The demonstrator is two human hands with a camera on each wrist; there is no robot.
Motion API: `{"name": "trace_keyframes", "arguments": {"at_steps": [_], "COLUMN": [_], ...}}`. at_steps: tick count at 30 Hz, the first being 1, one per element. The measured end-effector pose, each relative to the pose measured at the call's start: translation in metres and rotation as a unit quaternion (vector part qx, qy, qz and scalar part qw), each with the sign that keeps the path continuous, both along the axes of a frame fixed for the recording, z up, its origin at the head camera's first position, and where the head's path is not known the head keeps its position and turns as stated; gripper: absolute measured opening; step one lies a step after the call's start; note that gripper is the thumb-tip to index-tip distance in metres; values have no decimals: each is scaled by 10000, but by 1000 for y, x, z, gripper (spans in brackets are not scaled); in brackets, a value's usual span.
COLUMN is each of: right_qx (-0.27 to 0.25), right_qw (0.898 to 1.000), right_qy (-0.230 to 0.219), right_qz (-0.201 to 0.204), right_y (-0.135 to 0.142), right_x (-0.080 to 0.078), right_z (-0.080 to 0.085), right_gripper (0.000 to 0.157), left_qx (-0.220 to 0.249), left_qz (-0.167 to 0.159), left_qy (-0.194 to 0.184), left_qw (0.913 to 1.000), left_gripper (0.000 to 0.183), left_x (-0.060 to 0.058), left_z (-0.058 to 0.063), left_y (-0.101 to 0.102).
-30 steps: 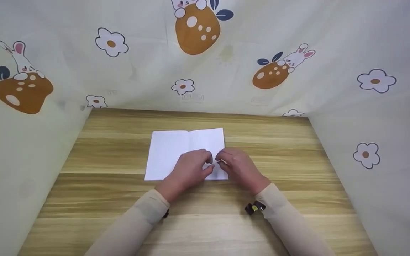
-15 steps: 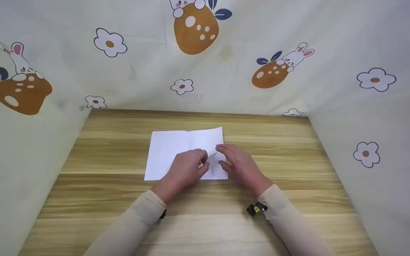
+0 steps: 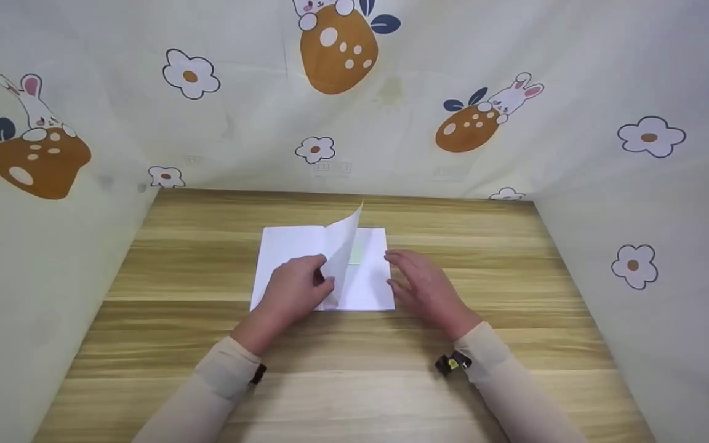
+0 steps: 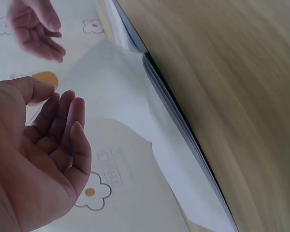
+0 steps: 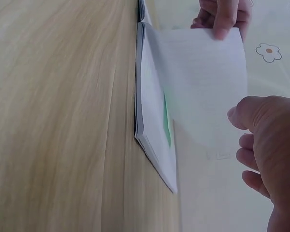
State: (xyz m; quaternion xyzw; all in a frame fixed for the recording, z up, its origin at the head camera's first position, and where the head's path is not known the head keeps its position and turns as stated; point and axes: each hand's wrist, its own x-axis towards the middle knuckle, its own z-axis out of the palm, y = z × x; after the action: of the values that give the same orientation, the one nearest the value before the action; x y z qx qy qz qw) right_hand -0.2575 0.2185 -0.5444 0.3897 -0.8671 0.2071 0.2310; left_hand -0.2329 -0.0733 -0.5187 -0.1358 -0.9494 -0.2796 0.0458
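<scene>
An open notebook [image 3: 293, 246] with white pages lies on the wooden table. My left hand [image 3: 293, 283] pinches the edge of one page [image 3: 343, 255], which stands lifted and curves over toward the left. In the right wrist view, the left thumb presses on the corner of that raised page [image 5: 203, 72]. Under it, a green sticky note [image 3: 356, 253] shows on the right-hand page [image 3: 370, 286]. My right hand [image 3: 422, 286] hovers at the notebook's right edge with relaxed fingers, holding nothing; the right wrist view shows its thumb and fingers apart.
The wooden table [image 3: 484, 246] extends around the notebook on all sides. A pale curtain [image 3: 256, 123] printed with flowers and rabbits encloses the back and both sides. Small dark wrist cameras [image 3: 453, 363] sit on the sleeves.
The left hand has moved left, lifting and turning the page away from the right side. The green sticky note has come into view. My right hand has let go and shifted slightly right.
</scene>
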Motion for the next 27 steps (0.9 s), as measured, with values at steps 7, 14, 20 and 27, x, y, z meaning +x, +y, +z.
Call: {"name": "trace_keyframes", "arguments": {"at_steps": [7,14,20,27], "right_qx": [22,-32,-10,50], "right_qw": [10000,9996,9996,9995], "right_qy": [-23,-283,-270,-297], "right_qz": [-64,-5,-26,-120], "right_y": [6,8,9,9], "right_x": [1,2,2,2], "right_z": [-4,-5,-5,-7], "right_gripper": [41,40,41,40], "left_qx": [108,313,389,252], "left_qz": [161,516,919,1175], "left_qy": [-36,-116,-391,-740], "left_qw": [9998,9981,9942,9900], "left_gripper": [23,23,26,31], "left_x": [6,16,24,29], "left_z": [1,2,3,-5], "left_y": [-21,-40,-55,-75]}}
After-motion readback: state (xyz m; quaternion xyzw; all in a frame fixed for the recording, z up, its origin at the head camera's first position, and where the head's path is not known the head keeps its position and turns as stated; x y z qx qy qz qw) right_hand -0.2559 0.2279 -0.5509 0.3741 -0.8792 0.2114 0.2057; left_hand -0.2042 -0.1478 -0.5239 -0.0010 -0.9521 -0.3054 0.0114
